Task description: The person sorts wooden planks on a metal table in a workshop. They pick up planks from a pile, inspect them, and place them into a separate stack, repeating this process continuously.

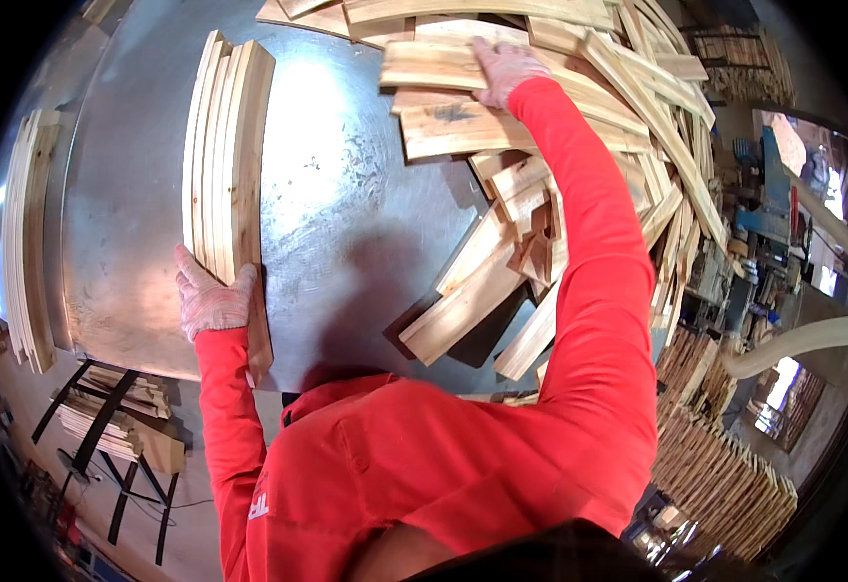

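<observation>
A row of narrow wooden boards standing on edge [225, 165] rests side by side on the metal table. At its near end my left hand [214, 299], in a thin light glove, clasps the boards, with the thumb on the right side and the fingers on the left. Reaching far forward, my right hand [504, 70] is gloved too and lies with fingers apart on top of a pale board [429, 66] at the left edge of a loose heap. A wider board with a dark mark [472, 131] lies just nearer to me than that hand.
Loose boards [472, 301] pile crisscross over the right of the metal table [336, 204]. Another row of boards [31, 242] stands at the far left. Below on the left, boards lie on a black metal stand [104, 417]; stacked boards [724, 475] fill the lower right.
</observation>
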Motion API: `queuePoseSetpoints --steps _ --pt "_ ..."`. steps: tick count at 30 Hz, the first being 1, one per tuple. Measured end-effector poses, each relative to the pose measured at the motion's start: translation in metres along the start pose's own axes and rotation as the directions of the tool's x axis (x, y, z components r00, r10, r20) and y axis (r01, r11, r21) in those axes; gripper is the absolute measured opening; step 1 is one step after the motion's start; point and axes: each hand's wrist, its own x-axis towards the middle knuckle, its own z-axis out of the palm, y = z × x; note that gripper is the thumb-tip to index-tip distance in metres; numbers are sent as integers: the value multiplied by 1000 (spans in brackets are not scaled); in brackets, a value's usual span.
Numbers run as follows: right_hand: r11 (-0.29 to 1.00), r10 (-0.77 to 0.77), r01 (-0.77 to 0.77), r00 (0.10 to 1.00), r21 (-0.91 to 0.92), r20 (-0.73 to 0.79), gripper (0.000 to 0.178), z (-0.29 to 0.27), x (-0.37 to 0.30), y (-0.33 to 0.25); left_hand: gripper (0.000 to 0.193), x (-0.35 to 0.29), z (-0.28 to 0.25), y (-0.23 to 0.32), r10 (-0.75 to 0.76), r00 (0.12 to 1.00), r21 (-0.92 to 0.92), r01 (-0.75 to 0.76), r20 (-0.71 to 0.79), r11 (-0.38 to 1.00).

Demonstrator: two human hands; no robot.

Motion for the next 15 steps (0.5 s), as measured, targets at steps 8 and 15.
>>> queuePoseSetpoints --steps 8,15 --pt "606 -767 721 641 -338 -8 18 26 -111 -256 113 8 8 -11 38 999 -26 -37 19 999" --pt "660 -338 727 513 190 -789 25 -55 -36 -249 114 -4 28 -46 310 934 -103 -331 -178 938"
